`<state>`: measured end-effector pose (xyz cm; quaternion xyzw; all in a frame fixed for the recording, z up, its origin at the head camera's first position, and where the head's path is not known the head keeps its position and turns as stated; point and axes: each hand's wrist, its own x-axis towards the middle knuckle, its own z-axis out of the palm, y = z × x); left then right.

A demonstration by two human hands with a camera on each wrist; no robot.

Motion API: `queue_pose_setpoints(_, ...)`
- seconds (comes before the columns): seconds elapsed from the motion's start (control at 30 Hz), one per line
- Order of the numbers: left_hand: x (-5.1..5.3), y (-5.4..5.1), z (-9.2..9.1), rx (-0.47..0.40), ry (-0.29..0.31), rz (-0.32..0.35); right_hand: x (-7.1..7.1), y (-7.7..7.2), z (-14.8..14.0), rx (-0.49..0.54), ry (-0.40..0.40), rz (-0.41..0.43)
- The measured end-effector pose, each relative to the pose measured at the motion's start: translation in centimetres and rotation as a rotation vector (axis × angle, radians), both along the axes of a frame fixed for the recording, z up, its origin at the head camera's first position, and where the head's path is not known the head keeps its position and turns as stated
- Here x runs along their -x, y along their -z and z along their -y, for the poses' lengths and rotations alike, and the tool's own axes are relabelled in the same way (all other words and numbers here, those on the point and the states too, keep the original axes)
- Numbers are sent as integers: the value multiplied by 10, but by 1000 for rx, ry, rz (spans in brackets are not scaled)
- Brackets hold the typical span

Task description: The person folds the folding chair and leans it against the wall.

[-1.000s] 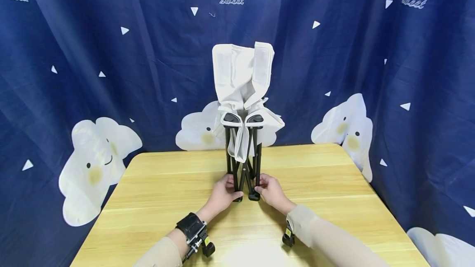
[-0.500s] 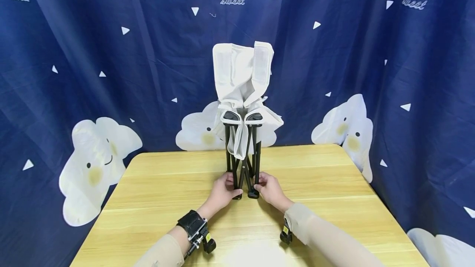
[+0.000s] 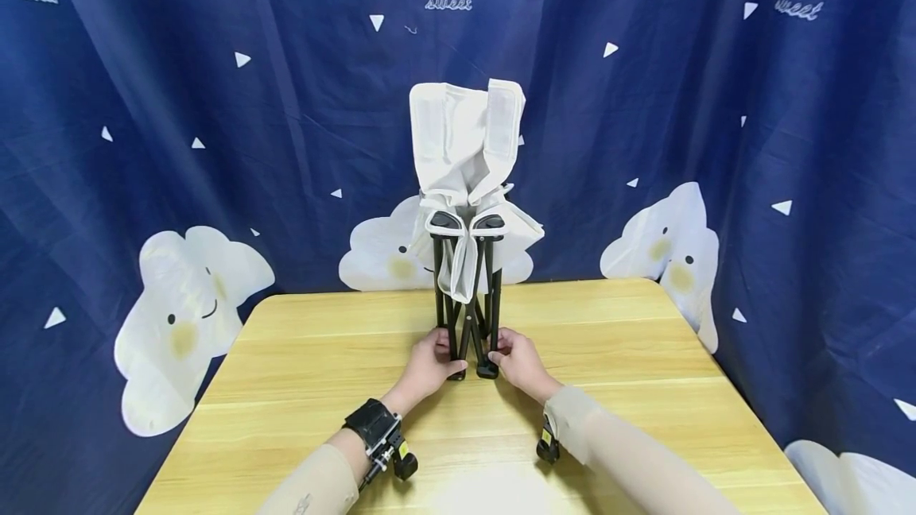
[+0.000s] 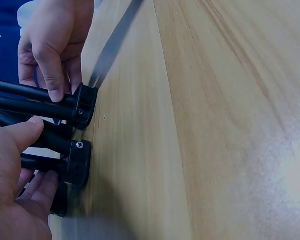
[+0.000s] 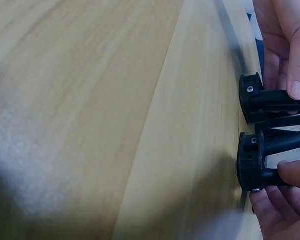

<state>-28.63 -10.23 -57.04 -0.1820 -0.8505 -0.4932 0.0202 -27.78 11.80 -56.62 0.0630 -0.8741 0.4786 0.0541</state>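
Observation:
A folding chair (image 3: pixel 465 133) with white fabric and black tube legs stands upright, folded narrow, at mid-table. Its fabric bunches above the legs. My left hand (image 3: pixel 425 364) grips the left leg just above its foot, thumb on the near side. On the opposite side, my right hand (image 3: pixel 521 360) holds the right leg equally low. In the left wrist view, black plastic feet (image 4: pixel 80 162) with screws stand at the tabletop, close together. The right wrist view has the thumb and fingers of my right hand (image 5: pixel 290 210) about a tube. The rear legs are partly hidden.
The wooden table (image 3: pixel 615 412) spreads out around the chair. A dark blue curtain (image 3: pixel 286 141) with white clouds and triangles hangs behind it and at both sides. Each wrist carries a small camera, the left one on a black strap (image 3: pixel 370 424).
The chair has slid slightly away from me across the table, its feet a little higher in the head view. Both hands have moved with it and keep their grip.

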Motion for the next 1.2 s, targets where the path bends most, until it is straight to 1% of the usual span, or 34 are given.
queue_pose_setpoints(0.27, 1, -2, 0, -17, 5, 15, 3, 0, 1, -16, -2, -12)
queue_pose_setpoints(0.33, 2, -2, 1, -15, 12, 3, 3, 0, 1, -22, -3, -17)
queue_pose_setpoints(0.5, 3, -2, 1, -35, 18, 8, 3, -1, 1, -18, -15, -26)
queue_pose_setpoints(0.6, 3, -3, 1, -42, 17, 20, 3, -1, 1, -14, -16, -20)
queue_pose_setpoints(0.8, 3, -3, 0, -30, 19, 16, 3, 0, 0, -39, -10, -6)
queue_pose_setpoints(0.93, 5, -2, 1, -25, 21, 4, 5, 0, 1, -37, -6, -11)
queue_pose_setpoints(1.13, 10, -1, -1, -38, 10, 22, 11, 0, 0, -28, -10, -21)
queue_pose_setpoints(1.2, 13, 0, -2, -35, 5, 13, 13, 0, 0, -33, -8, -24)
